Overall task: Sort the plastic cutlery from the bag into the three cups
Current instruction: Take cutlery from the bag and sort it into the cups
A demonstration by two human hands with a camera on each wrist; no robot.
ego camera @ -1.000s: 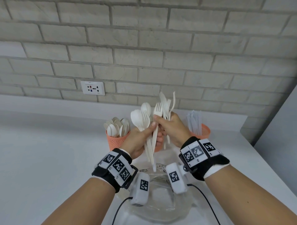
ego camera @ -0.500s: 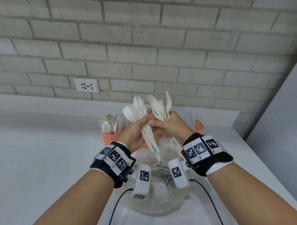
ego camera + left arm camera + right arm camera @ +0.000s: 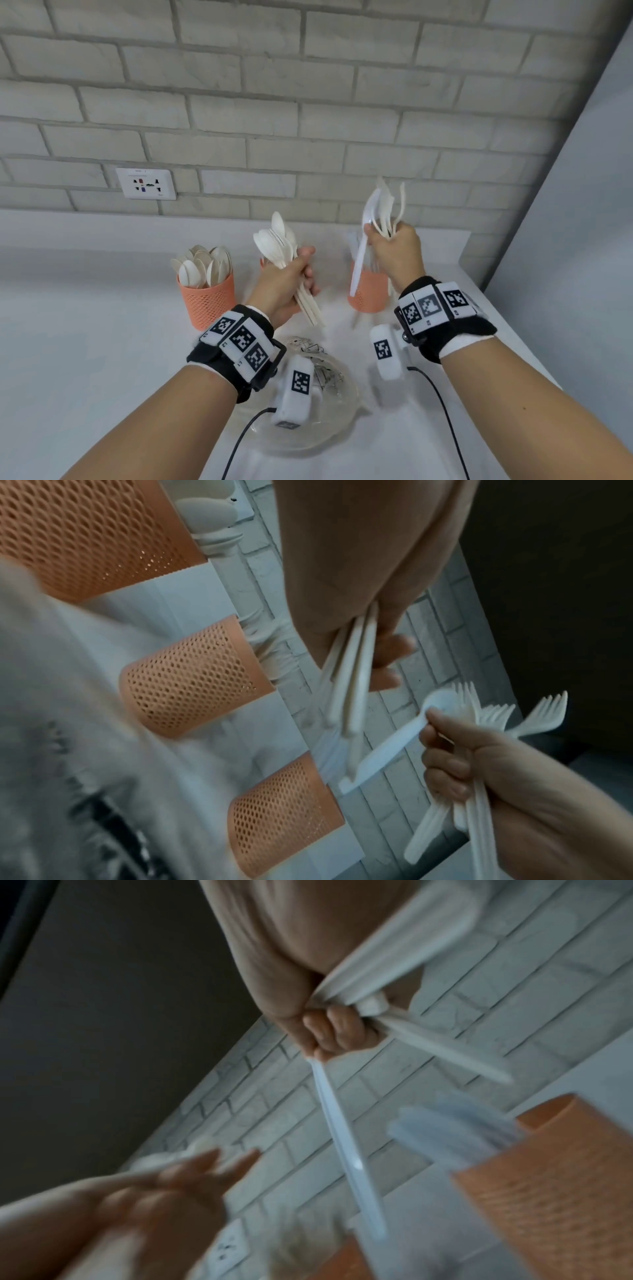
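Observation:
My left hand grips a bundle of cream spoons upright in front of the middle orange cup, which it mostly hides in the head view. My right hand holds several cream forks in its fist. Its thumb pinches a brighter white utensil, apparently a spoon, hanging slantwise over the right cup. That cup holds clear knives. The left cup is full of spoons. The clear plastic bag lies crumpled on the table under my wrists.
The three mesh cups stand in a row near the brick wall on a white table. A wall socket is at the left. A grey panel closes off the right side. Black cables trail from my wrist cameras.
My hands were together over the middle cup and have now parted. The right hand moved right and up with the forks and the white utensil; the left hand keeps the spoons.

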